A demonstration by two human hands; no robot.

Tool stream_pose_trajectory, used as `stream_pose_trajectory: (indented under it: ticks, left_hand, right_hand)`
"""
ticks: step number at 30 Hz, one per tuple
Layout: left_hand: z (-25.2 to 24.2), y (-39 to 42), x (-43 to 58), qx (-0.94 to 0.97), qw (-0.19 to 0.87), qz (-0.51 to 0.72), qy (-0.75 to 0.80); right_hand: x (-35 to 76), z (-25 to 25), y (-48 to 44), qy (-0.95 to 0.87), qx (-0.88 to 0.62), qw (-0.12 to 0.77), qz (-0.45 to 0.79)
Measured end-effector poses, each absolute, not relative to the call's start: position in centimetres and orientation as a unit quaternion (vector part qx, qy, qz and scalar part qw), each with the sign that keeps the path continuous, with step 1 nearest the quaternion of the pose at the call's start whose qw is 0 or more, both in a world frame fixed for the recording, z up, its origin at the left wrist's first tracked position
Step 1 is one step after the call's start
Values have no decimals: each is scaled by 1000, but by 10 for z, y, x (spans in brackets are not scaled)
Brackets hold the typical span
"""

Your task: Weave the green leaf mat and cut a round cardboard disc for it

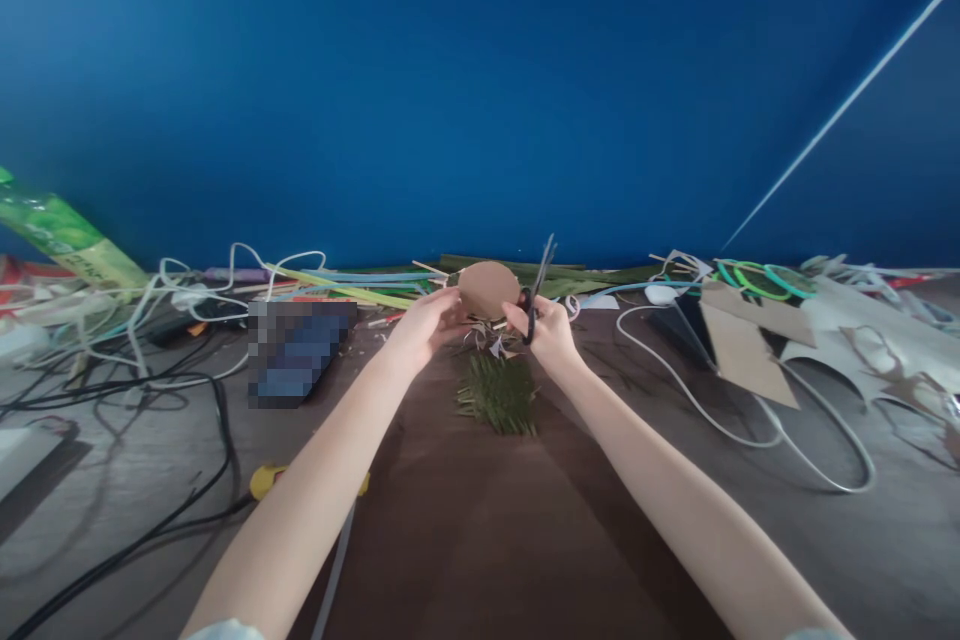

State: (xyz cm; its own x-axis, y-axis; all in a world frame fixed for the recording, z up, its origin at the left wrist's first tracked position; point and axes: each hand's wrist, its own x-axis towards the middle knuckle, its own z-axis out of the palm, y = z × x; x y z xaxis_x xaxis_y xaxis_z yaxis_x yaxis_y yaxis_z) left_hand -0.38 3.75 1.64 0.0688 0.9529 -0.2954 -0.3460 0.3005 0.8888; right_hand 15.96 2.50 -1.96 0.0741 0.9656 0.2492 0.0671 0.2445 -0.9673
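Note:
A round piece of brown cardboard (489,289) is held up between my two hands in the head view. My left hand (429,325) grips its left edge with the fingers closed on it. On the other side, my right hand (551,328) has scissors (545,265) in it, blades pointing up, while its thumb touches the disc's right edge. Below the disc lies a pile of short green strips (498,394) on the dark brown board. Small pale scraps (496,345) lie just behind that pile.
Tangled white and black cables (217,420) and a dark device (304,352) lie to the left, near a tilted green bottle (64,230). Cut cardboard pieces (746,345) and a white cable (701,410) are at the right. A blue wall (480,90) rises behind.

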Motion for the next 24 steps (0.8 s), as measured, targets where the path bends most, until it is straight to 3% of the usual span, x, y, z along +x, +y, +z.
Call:
stream_pose_trajectory:
  ticks: [6, 9, 18, 24]
  left_hand:
    - [18, 37, -5, 310, 739, 432, 414]
    - [19, 38, -5, 326, 733, 441, 403]
    - [18, 40, -4, 323, 652, 540, 424]
    - [21, 37, -4, 326, 638, 567, 407]
  right_hand:
    - [163, -25, 23, -683, -522, 489, 147]
    - [164, -26, 21, -725, -494, 468, 107]
    - [165, -22, 28, -558, -471, 576, 368]
    - [161, -27, 28, -579, -446, 455, 509]
